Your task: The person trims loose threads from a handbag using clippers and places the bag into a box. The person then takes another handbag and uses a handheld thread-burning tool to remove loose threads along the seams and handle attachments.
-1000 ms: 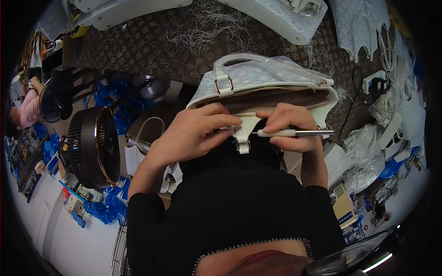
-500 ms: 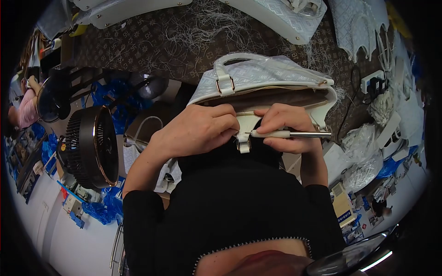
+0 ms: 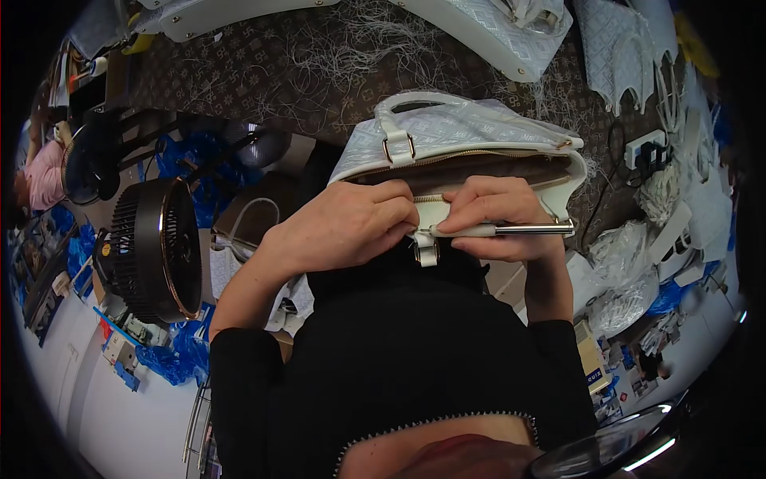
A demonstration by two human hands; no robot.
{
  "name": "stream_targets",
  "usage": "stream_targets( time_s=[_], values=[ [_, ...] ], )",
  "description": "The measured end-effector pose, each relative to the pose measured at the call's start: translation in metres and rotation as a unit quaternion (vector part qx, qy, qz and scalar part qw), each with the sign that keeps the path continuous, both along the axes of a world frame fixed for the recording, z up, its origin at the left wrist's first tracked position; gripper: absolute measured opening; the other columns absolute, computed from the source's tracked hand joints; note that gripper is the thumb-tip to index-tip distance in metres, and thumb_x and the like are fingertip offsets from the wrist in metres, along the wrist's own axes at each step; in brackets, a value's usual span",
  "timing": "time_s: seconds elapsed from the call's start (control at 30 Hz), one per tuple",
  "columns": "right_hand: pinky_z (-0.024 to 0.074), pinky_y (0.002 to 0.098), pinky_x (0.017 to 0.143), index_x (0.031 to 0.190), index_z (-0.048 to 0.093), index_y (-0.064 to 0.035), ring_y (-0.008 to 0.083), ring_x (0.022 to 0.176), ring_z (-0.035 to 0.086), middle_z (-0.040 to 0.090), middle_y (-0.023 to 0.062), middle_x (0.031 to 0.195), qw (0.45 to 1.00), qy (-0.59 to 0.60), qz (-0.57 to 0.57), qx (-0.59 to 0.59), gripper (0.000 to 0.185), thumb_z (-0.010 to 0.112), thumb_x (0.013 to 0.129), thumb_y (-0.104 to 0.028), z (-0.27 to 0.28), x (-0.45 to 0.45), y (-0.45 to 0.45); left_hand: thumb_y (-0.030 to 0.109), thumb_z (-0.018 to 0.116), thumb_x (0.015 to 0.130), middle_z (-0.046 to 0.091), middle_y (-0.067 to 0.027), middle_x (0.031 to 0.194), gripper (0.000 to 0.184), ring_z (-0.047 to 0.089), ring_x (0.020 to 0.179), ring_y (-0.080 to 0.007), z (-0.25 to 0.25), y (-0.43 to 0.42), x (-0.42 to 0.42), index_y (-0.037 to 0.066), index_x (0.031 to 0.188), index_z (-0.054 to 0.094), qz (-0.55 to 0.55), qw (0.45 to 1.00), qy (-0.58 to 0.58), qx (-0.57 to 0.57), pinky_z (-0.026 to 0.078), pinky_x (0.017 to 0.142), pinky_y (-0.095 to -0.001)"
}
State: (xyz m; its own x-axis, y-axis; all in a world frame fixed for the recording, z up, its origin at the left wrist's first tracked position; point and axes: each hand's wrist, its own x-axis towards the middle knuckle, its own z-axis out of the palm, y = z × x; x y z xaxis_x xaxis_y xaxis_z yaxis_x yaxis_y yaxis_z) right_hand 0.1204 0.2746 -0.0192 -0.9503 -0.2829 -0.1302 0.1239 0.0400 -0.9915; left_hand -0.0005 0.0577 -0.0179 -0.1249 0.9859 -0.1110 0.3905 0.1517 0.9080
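A pale patterned handbag [image 3: 479, 132] with white trim lies at the table's near edge, its zipped top unfastened and the dark inside showing. My left hand [image 3: 355, 223] is closed, pinching the near rim beside a white handle tab [image 3: 428, 251] with a metal buckle. In my right hand [image 3: 503, 211] is a slim pen-like tool [image 3: 527, 229] with a white grip and a silver rear end. Its fine tip points left and meets the white trim just above the tab; whether it pierces the material, I cannot tell. My fingertips hide part of the rim.
Loose threads [image 3: 359, 52] litter the dark patterned table [image 3: 239, 80]. More pale bag pieces [image 3: 479, 32] lie along the far side. A black fan [image 3: 152, 249] stands on the left. Clear plastic wrapping [image 3: 626, 275] and a power socket [image 3: 645, 150] are on the right. Another person [image 3: 44, 176] sits far left.
Both hands keep their grips and have barely shifted. The tool sits slightly further left against the trim, and the whole view has tilted a little.
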Motion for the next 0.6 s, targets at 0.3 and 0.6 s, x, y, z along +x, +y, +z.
stream_targets(
  time_s=[0.3, 0.6],
  values=[
    [0.0530, 0.0335, 0.083, 0.092, 0.073, -0.0054, 0.0171, 0.075, 0.063, 0.065, 0.0060, 0.081, 1.000, -0.007, 0.012, 0.007, 0.027, 0.076, 0.066, -0.001, -0.0013, -0.0021, 0.0005, 0.010, 0.062, 0.083, 0.057, -0.0070, 0.089, 0.011, 0.061, 0.073, -0.0254, 0.0004, 0.0002, 0.0001, 0.003, 0.088, 0.055, 0.001, 1.000, 0.001, 0.002, 0.049, 0.061, -0.0350],
    [0.0530, 0.0310, 0.078, 0.092, 0.073, -0.0064, 0.0165, 0.073, 0.063, 0.064, 0.0057, 0.080, 1.000, -0.002, 0.015, 0.009, 0.028, 0.077, 0.065, -0.001, -0.0022, -0.0042, 0.0008, 0.011, 0.062, 0.084, 0.057, -0.0069, 0.088, 0.011, 0.061, 0.073, -0.0257, 0.0009, 0.0001, 0.0006, 0.004, 0.088, 0.055, 0.002, 1.000, -0.005, -0.003, 0.050, 0.061, -0.0353]
  ],
)
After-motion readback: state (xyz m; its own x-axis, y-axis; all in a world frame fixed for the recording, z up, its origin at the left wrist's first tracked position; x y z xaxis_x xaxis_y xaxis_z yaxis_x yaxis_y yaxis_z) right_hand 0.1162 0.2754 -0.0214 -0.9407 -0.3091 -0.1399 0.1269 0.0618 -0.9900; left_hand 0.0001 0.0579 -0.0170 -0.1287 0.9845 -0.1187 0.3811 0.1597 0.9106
